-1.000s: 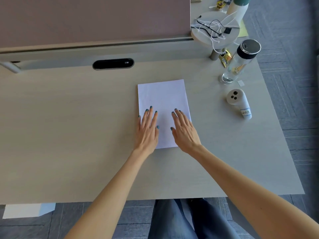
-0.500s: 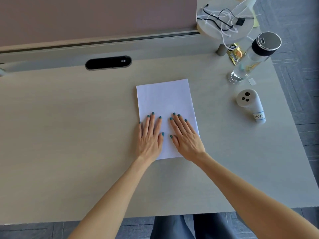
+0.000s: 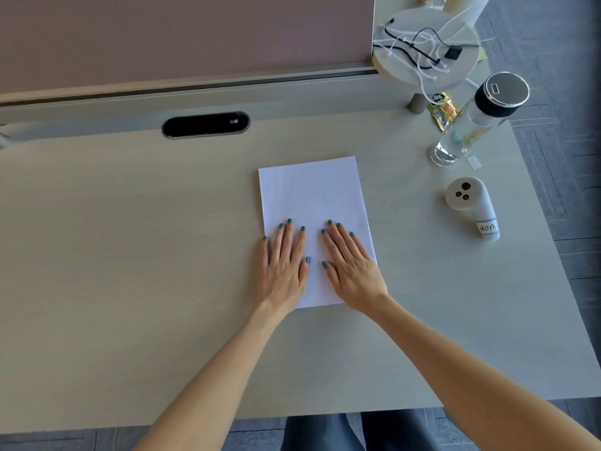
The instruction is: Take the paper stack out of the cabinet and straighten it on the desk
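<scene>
A white paper stack (image 3: 312, 196) lies flat on the light wood desk (image 3: 130, 255), its long side running away from me and its edges even. My left hand (image 3: 284, 268) rests palm down on the stack's near left part, fingers spread, the little finger just off the left edge. Palm down on the near right part lies my right hand (image 3: 353, 268), fingers apart. Both hands press on the paper without gripping it. The stack's near corners are hidden under my hands. No cabinet is in view.
A white handheld controller (image 3: 471, 206) with a label lies right of the stack. A clear bottle (image 3: 471, 125) with a black-and-silver cap stands behind it, next to a snack packet (image 3: 444, 112). A round stand (image 3: 426, 47) holds cables. A pink partition (image 3: 182, 37) and a black cable slot (image 3: 206, 124) line the back.
The camera view has shifted a little, so the desk objects sit further right in the frame. Both hands have stayed flat on the near half of the stack; the paper has not visibly moved.
</scene>
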